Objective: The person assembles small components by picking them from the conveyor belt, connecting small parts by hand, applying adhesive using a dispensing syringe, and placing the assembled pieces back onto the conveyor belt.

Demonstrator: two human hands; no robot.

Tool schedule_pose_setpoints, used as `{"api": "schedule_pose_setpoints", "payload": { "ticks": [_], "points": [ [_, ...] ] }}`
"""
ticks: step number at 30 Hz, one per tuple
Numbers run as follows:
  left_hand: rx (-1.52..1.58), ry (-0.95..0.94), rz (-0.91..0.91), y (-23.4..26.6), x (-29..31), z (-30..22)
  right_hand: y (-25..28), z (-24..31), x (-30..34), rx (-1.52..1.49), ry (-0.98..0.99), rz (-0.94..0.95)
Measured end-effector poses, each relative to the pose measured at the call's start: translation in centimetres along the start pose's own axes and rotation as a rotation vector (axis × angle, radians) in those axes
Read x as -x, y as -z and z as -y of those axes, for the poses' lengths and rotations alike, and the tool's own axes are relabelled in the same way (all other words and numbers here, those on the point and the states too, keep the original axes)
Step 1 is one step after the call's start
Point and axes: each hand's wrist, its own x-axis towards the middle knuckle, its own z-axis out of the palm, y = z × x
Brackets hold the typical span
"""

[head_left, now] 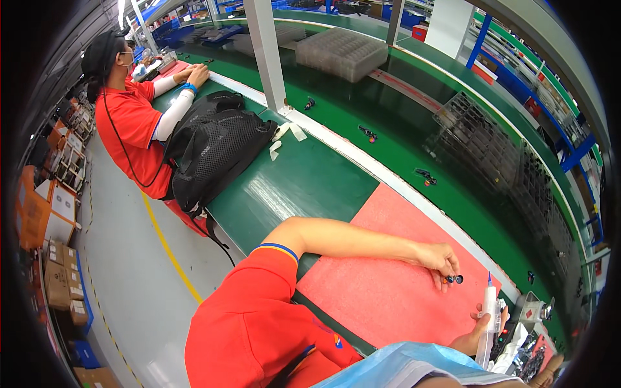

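Note:
My left hand (441, 264) is over a pink mat (381, 284), its fingers pinching a small black part (458, 279) with a round, cup-like end. To its right, my right hand (477, 331) is closed around a clear dispensing syringe (490, 302). The syringe stands nearly upright, its thin blue needle tip pointing up and away from me. Part of my right hand is hidden behind the syringe and the blue face mask at the lower edge.
Beyond the mat's white edge, a green conveyor belt (394, 152) carries small black parts (425, 176) and clear compartment trays (343, 53). Right of my hands sits a small metal device (534, 309) among clutter. A black backpack (217, 149) separates me from a red-shirted co-worker (132, 119).

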Motion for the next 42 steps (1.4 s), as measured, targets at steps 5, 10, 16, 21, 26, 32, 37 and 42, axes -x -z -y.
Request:
{"api": "schedule_pose_setpoints", "payload": {
  "ticks": [5,10,16,21,26,32,37,42],
  "points": [
    [-0.027,0.023,0.032,-0.3,-0.1,-0.7,0.0,0.8,0.3,-0.017,0.044,-0.029],
    [-0.041,0.074,-0.010,-0.1,-0.1,-2.0,-0.6,0.4,-0.2,-0.079,0.055,-0.093],
    [-0.077,0.098,-0.100,-1.2,-1.3,-2.0,0.1,0.5,-0.8,-0.133,0.073,-0.109],
    [-0.154,0.078,-0.151,-0.9,-0.4,-2.0,1.1,1.8,-0.7,0.044,0.004,0.033],
    [-0.195,0.090,-0.139,-1.9,-0.5,-2.0,1.5,1.5,-0.7,-0.044,0.016,0.036],
    [-0.176,0.089,-0.150,-1.8,-0.6,-2.3,1.1,1.0,-0.4,-0.145,-0.021,0.059],
    [-0.175,0.102,-0.159,-1.8,-0.3,-2.2,0.8,1.1,-0.2,-0.185,-0.038,0.033],
    [-0.148,0.058,-0.225,-1.2,-0.4,-1.2,1.0,1.6,-0.5,-0.142,-0.069,0.054]
  ]
}}
